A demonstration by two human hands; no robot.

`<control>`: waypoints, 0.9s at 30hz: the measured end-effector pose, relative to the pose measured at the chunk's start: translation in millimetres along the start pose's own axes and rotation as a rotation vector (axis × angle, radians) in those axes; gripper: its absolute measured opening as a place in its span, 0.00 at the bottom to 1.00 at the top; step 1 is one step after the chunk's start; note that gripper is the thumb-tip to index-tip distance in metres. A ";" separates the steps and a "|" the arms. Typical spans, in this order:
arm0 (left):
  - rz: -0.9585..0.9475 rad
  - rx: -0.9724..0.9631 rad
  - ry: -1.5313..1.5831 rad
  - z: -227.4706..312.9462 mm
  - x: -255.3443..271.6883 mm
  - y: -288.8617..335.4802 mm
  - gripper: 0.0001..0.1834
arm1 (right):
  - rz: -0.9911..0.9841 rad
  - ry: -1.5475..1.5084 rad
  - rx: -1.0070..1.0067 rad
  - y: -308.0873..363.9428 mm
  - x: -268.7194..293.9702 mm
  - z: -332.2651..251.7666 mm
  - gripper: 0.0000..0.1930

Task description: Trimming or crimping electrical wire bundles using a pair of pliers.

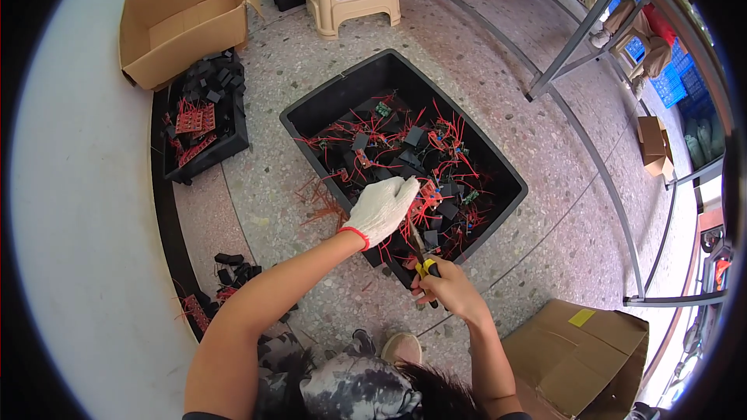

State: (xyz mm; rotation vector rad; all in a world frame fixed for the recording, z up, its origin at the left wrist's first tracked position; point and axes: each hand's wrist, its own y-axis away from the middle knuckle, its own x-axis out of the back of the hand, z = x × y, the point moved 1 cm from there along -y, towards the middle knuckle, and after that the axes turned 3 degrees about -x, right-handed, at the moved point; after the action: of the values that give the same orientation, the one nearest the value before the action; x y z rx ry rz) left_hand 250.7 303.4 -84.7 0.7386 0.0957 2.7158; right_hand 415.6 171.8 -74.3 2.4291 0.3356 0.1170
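Observation:
My left hand (380, 210), in a white knit glove with a red cuff, is closed at the edge of a red circuit board (425, 197) with thin red wires. My bare right hand (451, 288) grips a pair of pliers or cutters (428, 267) with yellow and black handles. The tool's jaws point up toward the wires under the board; their exact contact is hidden. Both hands are over the near side of a black plastic bin (498, 222). Inside lie black box-shaped parts (415, 136), a green circuit board (383, 109) and many red wires.
At the left stands a smaller black bin (226, 148) of red boards and black parts, beside an open cardboard box (179, 19). Another carton (580, 358) is at the lower right. A beige stool (354, 12) stands beyond the bin. A person (650, 47) sits behind a metal-framed table (576, 39).

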 end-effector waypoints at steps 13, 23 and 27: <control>0.112 0.085 0.051 -7.4 -5.0 -8.2 0.35 | -0.091 -0.151 -0.057 -2.1 1.1 3.9 0.21; 0.124 0.056 0.055 0.6 -6.8 -2.7 0.38 | -0.216 -0.122 -0.102 -2.2 3.2 -4.9 0.20; 0.170 0.093 0.229 -18.6 -12.1 -9.6 0.40 | -0.362 -0.337 -0.088 -5.7 6.1 1.6 0.20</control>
State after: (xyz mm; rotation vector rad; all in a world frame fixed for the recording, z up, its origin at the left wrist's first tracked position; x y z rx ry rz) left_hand 254.1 308.9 -108.0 0.4763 0.2225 2.9676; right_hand 420.6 176.7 -79.2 2.2111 0.5914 -0.4225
